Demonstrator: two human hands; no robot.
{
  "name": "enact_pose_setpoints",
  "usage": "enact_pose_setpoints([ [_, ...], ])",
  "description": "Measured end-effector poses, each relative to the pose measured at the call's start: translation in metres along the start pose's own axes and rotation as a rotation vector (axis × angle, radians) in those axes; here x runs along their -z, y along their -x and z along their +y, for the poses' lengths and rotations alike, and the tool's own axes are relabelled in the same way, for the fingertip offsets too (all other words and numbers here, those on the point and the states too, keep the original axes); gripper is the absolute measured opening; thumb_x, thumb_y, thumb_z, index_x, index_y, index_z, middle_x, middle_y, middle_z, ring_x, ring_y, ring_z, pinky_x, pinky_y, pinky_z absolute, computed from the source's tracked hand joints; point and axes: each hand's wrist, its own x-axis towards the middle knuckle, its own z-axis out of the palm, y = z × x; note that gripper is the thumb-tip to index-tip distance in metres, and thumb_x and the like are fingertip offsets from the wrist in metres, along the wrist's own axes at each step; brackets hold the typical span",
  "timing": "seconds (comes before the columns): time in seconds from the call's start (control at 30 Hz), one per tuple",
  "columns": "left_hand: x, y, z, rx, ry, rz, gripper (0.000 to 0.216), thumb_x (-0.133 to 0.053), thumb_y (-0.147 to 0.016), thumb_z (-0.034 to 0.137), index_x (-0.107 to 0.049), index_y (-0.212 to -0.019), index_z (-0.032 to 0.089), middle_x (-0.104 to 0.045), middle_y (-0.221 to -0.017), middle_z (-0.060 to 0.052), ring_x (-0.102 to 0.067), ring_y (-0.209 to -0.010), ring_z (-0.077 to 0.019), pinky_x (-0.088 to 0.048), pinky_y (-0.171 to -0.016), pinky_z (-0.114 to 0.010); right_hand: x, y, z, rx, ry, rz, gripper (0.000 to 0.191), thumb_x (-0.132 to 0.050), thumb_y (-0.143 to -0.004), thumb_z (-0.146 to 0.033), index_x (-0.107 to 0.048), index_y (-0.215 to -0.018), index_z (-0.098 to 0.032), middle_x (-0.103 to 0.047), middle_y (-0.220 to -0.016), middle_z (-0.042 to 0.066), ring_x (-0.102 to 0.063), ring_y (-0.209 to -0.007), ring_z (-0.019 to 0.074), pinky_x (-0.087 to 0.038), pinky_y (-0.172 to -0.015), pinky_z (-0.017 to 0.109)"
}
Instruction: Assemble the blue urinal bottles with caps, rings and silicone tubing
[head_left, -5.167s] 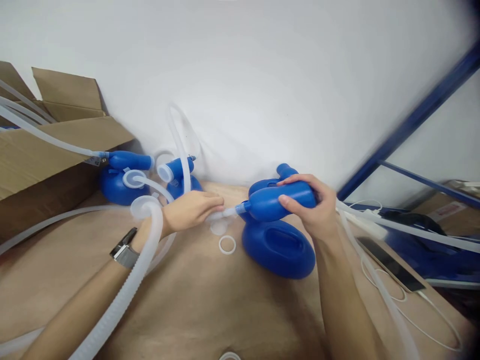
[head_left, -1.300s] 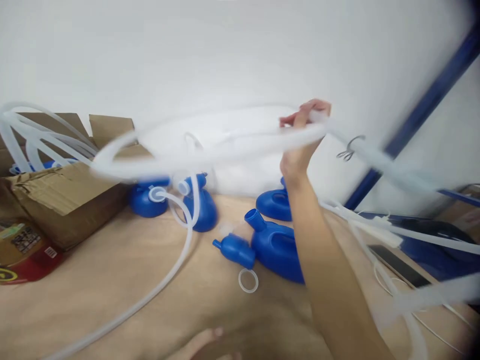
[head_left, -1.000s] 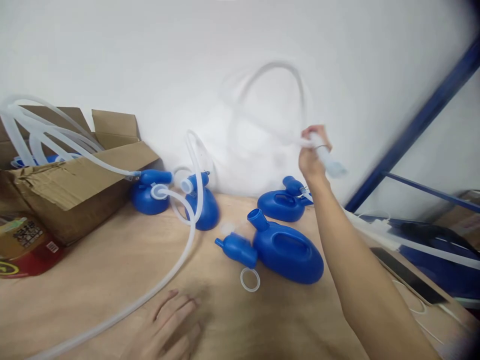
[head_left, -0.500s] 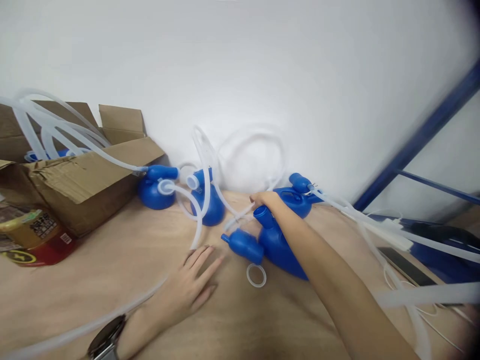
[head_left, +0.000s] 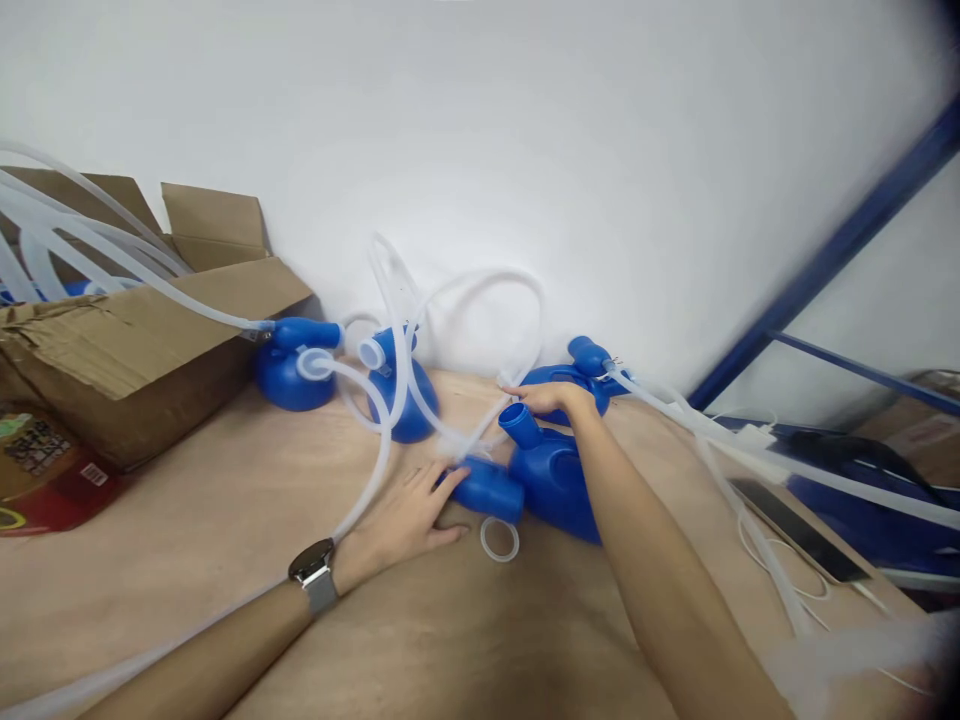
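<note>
A blue funnel (head_left: pixel 491 492) lies sideways, translucent hose (head_left: pixel 540 310) looped behind.

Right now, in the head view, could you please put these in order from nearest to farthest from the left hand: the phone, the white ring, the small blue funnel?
From the left hand:
1. Small blue funnel: right at its fingers, seemingly touched.
2. White ring: just right of the thumb.
3. Phone: far right, beyond the right forearm.

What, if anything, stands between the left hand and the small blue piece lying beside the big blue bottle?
Nothing visible. The left hand is right at the small blue piece, its fingers overlapping the left end in view. The white ring lies on the near side, not between them.
</note>
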Motion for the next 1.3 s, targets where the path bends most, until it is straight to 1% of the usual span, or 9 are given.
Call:
enact_pose_setpoints([
  [0.2,0.008,0.005,-0.012,-0.100,0.094,-0.003,0.090,-0.063,-0.092,0.076,-0.045,-0.159,0.019,-0.061,-0.145,-0.020,-0.060,-0.126,-0.0390,-0.049,-0.108,-0.057,-0.005,0.063,-0.035,0.054,-0.061,0.258,0.057,-0.039,-0.112,-0.044,-0.041,-0.166,-0.025,-0.065,-0.152,0.013,-0.060,-0.141,0.0332,-0.045,-0.118,0.051],
  [0.27,0.008,0.000,-0.024,-0.111,0.105,0.034,0.083,-0.050,-0.097,0.077,-0.050,-0.154,0.017,-0.059,-0.146,-0.021,-0.057,-0.130,-0.0391,-0.047,-0.111,-0.057,-0.014,0.086,-0.055,0.251,-0.126,0.354,0.047,-0.047,-0.110,-0.043,-0.058,-0.152,-0.026,-0.071,-0.143,0.008,-0.065,-0.133,0.0294,-0.047,-0.114,0.045],
  [0.4,0.004,-0.015,-0.051,-0.021,0.085,0.083,0.074,-0.037,-0.103,0.073,-0.062,-0.137,0.012,-0.063,-0.137,-0.024,-0.061,-0.123,-0.0387,-0.049,-0.108,-0.058,-0.051,0.116,-0.076,0.668,-0.218,0.104,0.031,-0.054,-0.109,-0.044,-0.074,-0.123,-0.026,-0.078,-0.126,0.003,-0.072,-0.115,0.0228,-0.054,-0.101,0.035],
  [0.6,0.005,-0.029,-0.060,-0.009,0.076,0.011,0.064,-0.044,-0.106,0.063,-0.055,-0.149,0.017,-0.057,-0.154,-0.020,-0.052,-0.143,-0.0387,-0.044,-0.117,-0.058,-0.112,0.123,-0.059,0.488,0.009,-0.037,0.073,-0.071,-0.094,-0.065,-0.055,-0.156,-0.029,-0.050,-0.163,0.014,-0.054,-0.144,0.0384,-0.052,-0.110,0.051],
  [0.87,0.013,0.012,-0.033,-0.162,0.116,0.015,0.038,-0.051,-0.108,0.039,-0.065,-0.136,0.018,-0.069,-0.138,-0.017,-0.066,-0.129,-0.0302,-0.053,-0.113,-0.048,-0.100,0.122,-0.041,0.433,-0.068,-0.168,0.062,-0.076,-0.092,-0.050,-0.060,-0.150,-0.038,-0.057,-0.154,0.007,-0.063,-0.133,0.0330,-0.053,-0.108,0.044],
  [1.0,0.056,0.035,-0.016,-0.180,0.180,0.265,0.026,-0.051,-0.107,0.027,-0.073,-0.118,0.020,-0.078,-0.116,-0.012,-0.075,-0.107,-0.0230,-0.061,-0.093,-0.036,-0.093,0.131,-0.035,0.425,-0.042,-0.232,0.061,-0.083,-0.085,-0.050,-0.068,-0.143,-0.039,-0.065,-0.139,0.008,-0.070,-0.119,0.0338,-0.057,-0.102,0.047],
  [1.1,0.113,0.031,-0.029,0.123,0.124,0.538,0.022,-0.055,-0.106,0.032,-0.074,-0.103,0.022,-0.076,-0.081,-0.002,-0.069,-0.068,-0.0168,-0.056,-0.067,-0.030,-0.089,0.137,-0.034,0.424,-0.020,-0.183,0.055,-0.080,-0.089,-0.050,-0.069,-0.141,-0.036,-0.069,-0.135,0.009,-0.070,-0.119,0.0362,-0.056,-0.104,0.053],
  [1.2,0.158,0.012,-0.078,0.427,-0.111,0.655,0.030,-0.058,-0.099,0.036,-0.072,-0.121,0.020,-0.077,-0.108,-0.008,-0.073,-0.096,-0.0259,-0.059,-0.084,-0.038,-0.087,0.139,-0.046,0.545,0.019,-0.025,0.050,-0.076,-0.096,-0.041,-0.066,-0.144,-0.033,-0.069,-0.140,0.010,-0.062,-0.134,0.0363,-0.051,-0.113,0.056],
  [1.3,0.172,-0.004,-0.134,0.591,-0.355,0.469,0.055,-0.067,-0.089,0.045,-0.065,-0.134,0.012,-0.063,-0.140,-0.020,-0.062,-0.126,-0.0371,-0.054,-0.104,-0.048,-0.087,0.140,-0.072,0.712,0.037,0.113,0.045,-0.073,-0.099,-0.036,-0.065,-0.142,-0.028,-0.067,-0.145,0.011,-0.059,-0.138,0.0339,-0.051,-0.114,0.054],
])
